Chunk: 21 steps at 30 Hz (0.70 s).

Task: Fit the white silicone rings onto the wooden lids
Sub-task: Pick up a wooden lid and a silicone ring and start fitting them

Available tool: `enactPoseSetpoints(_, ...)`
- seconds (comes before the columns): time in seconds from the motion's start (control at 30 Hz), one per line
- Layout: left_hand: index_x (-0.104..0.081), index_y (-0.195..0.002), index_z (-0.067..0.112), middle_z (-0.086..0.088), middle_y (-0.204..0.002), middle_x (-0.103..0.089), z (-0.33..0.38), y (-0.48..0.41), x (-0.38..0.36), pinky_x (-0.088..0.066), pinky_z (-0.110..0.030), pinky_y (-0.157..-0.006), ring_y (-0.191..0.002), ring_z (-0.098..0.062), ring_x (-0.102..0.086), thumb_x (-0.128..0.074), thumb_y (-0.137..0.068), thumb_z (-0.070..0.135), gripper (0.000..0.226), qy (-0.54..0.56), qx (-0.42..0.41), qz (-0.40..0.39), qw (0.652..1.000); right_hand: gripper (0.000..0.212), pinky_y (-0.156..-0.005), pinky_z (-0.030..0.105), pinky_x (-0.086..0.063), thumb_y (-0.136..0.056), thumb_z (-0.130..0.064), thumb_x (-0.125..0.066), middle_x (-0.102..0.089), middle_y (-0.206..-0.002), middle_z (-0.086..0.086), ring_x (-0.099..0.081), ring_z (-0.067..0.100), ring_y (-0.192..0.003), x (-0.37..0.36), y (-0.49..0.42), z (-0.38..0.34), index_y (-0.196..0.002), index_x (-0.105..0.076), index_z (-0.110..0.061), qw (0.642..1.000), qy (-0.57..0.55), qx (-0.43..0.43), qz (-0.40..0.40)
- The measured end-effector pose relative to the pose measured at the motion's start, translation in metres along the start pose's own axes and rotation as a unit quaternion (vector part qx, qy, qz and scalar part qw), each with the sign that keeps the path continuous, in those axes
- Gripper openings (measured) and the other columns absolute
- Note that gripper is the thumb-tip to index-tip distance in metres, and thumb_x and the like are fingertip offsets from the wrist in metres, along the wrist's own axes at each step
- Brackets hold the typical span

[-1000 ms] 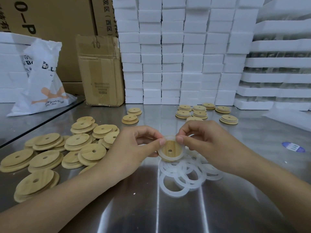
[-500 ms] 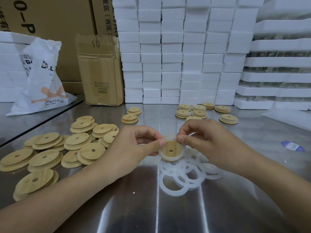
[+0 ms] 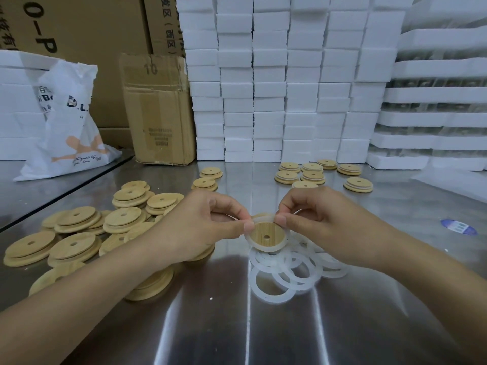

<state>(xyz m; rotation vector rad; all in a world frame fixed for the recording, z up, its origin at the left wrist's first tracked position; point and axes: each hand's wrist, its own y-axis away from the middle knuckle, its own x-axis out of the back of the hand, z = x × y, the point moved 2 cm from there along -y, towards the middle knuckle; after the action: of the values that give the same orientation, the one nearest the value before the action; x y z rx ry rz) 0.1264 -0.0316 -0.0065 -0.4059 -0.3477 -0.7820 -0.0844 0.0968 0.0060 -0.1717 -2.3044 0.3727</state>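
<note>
Stacked white foam blocks [image 3: 284,83] rise well behind the held wooden lid [image 3: 259,231], over a steel table [image 3: 342,325]. Bare lids [image 3: 76,233] pile to its left, and loose silicone rings [image 3: 287,275] lie just below it. The left hand [image 3: 195,227] and right hand [image 3: 324,219] each pinch the white ring [image 3: 264,248] around its rim.

Both hands [image 3: 200,227] [image 3: 326,225] pinch ringed lid [image 3: 266,236] above loose rings [image 3: 284,275].

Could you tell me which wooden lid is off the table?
The lid pinched between the left hand and right hand, a white ring round it; the others lie on the table.
</note>
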Motion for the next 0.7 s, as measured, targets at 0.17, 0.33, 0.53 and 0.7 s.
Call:
enactPoseSetpoints(0.17, -0.082, -0.092, 0.01, -0.003, -0.086, -0.083, 0.0028, 0.0006, 0.0038, -0.05, -0.008, -0.068, -0.075, -0.005, -0.076, -0.085, -0.09, 0.019, 0.01, -0.034, -0.014, -0.02, 0.999, 0.016, -0.049, 0.011, -0.035, -0.102, -0.028, -0.067, -0.06, -0.058, -0.023, -0.044, 0.002, -0.046, -0.0026, 0.0, -0.0003, -0.089, -0.067, -0.019, 1.0, 0.004, 0.001, 0.005)
enactPoseSetpoints(0.33, -0.082, -0.096, 0.014, -0.002, -0.093, -0.084, 0.0017, -0.0002, 0.0088, -0.06, -0.024, -0.089, -0.093, -0.017, -0.081, -0.084, -0.091, 0.021, 0.009, -0.058, -0.016, -0.05, 0.997, 0.016, -0.049, 0.011, -0.035, -0.102, -0.027, -0.067, -0.059, -0.056, -0.024, -0.045, 0.003, -0.045, -0.0049, 0.0, -0.0044, -0.088, -0.066, -0.019, 1.0, 0.011, 0.005, 0.007)
enactPoseSetpoints(0.53, -0.082, -0.097, 0.011, -0.003, -0.094, -0.084, 0.0012, 0.002, 0.0083, -0.063, -0.028, -0.093, -0.094, -0.018, -0.082, -0.086, -0.089, 0.016, 0.01, -0.054, -0.018, -0.042, 0.997, 0.016, -0.051, 0.008, -0.038, -0.102, -0.024, -0.069, -0.058, -0.055, -0.029, -0.053, -0.001, -0.048, -0.006, -0.0003, -0.0052, -0.087, -0.066, -0.018, 1.0, 0.007, 0.013, 0.016)
enactPoseSetpoints(0.7, -0.082, -0.096, 0.009, -0.002, -0.092, -0.084, 0.0012, 0.0027, 0.0082, -0.062, -0.019, -0.084, -0.091, -0.016, -0.082, -0.087, -0.088, 0.016, 0.012, -0.055, -0.02, -0.027, 0.998, 0.016, -0.056, 0.016, -0.046, -0.096, -0.032, -0.076, -0.073, -0.071, -0.018, -0.062, 0.002, -0.058, 0.0025, 0.0003, -0.0036, -0.086, -0.074, -0.02, 1.0, 0.01, -0.015, 0.011)
